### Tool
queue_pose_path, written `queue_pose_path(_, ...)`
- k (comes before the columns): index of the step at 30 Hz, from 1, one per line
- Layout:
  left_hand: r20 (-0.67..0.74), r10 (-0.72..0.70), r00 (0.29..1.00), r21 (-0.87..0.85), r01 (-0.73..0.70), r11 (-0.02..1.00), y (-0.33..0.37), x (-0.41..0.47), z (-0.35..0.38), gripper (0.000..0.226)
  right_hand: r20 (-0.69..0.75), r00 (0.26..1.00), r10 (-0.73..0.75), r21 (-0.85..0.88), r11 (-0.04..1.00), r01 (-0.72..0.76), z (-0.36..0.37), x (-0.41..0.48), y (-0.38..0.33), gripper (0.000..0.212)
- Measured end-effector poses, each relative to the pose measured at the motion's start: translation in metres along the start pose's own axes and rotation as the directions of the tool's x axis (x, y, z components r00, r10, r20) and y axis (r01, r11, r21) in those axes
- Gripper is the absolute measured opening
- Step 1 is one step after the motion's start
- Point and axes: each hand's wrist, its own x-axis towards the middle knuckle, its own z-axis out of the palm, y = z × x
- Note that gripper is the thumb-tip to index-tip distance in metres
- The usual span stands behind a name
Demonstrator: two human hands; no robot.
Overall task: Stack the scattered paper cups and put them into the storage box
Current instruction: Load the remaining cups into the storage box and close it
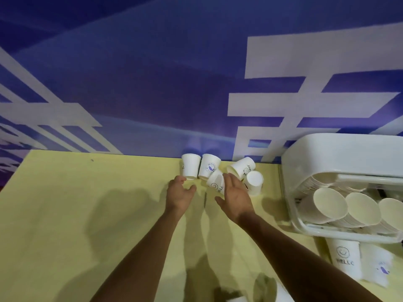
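Left of the storage box (309,162), the tipped cup (214,182) lies just beyond the wide, empty fingers (229,179) of the right hand (236,197), nearer it than the loosely open left hand (180,192).

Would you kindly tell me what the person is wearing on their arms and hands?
Nothing that shows: the left hand and right hand are ungloved, and both forearms are bare to the frame's lower edge, with no sleeves, watch or bracelet. Rings are too small to tell.
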Motion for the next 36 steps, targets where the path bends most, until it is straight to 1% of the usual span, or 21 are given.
queue_pose_path(2,-0.031,0.014,0.999,0.038,-0.012,0.999,0.006,0.016,-0.001,0.052,0.005,1.000,0.007,-0.036,0.999,-0.007,0.006,0.007,-0.002,0.069)
queue_pose_path(5,-0.043,-0.034,0.999,0.019,0.035,0.999,0.012,0.038,0.002,0.062,-0.006,1.000,0.030,-0.045,0.999,-0.030,0.015,0.012,-0.001,0.060)
queue_pose_path(8,-0.006,-0.074,0.997,0.028,0.074,0.997,0.016,0.053,0.009,0.059,-0.029,0.999,0.040,0.004,0.999,-0.040,0.019,0.012,-0.002,0.052)
queue_pose_path(11,0.007,-0.072,0.997,0.019,0.072,0.997,0.017,0.064,0.019,0.058,-0.043,0.996,0.078,0.036,0.996,-0.076,0.025,0.007,-0.001,0.048)
queue_pose_path(15,0.007,-0.069,0.998,-0.006,0.069,0.998,0.016,0.065,0.031,0.059,-0.019,0.989,0.144,0.125,0.982,-0.140,0.031,-0.008,-0.004,0.057)
queue_pose_path(18,-0.001,-0.080,0.997,-0.044,0.080,0.996,0.011,0.057,0.035,0.060,0.038,0.981,0.189,0.204,0.960,-0.192,0.030,-0.017,-0.001,0.069)
queue_pose_path(23,-0.085,-0.126,0.988,-0.113,0.116,0.987,-0.007,0.024,0.035,0.057,0.117,0.968,0.223,0.316,0.915,-0.249,0.018,-0.039,0.011,0.085)
queue_pose_path(27,-0.078,-0.072,0.994,-0.144,0.060,0.988,-0.003,-0.001,0.033,0.060,0.096,0.974,0.206,0.362,0.904,-0.227,0.000,-0.055,0.020,0.092)
queue_pose_path(31,-0.068,-0.005,0.998,-0.228,-0.011,0.974,0.026,-0.030,0.036,0.065,0.029,0.985,0.170,0.424,0.890,-0.166,-0.028,-0.073,0.026,0.097)
queue_pose_path(36,0.021,0.096,0.995,-0.301,-0.085,0.950,0.059,-0.079,0.053,0.064,-0.069,0.988,0.136,0.475,0.876,-0.087,-0.069,-0.102,0.040,0.101)
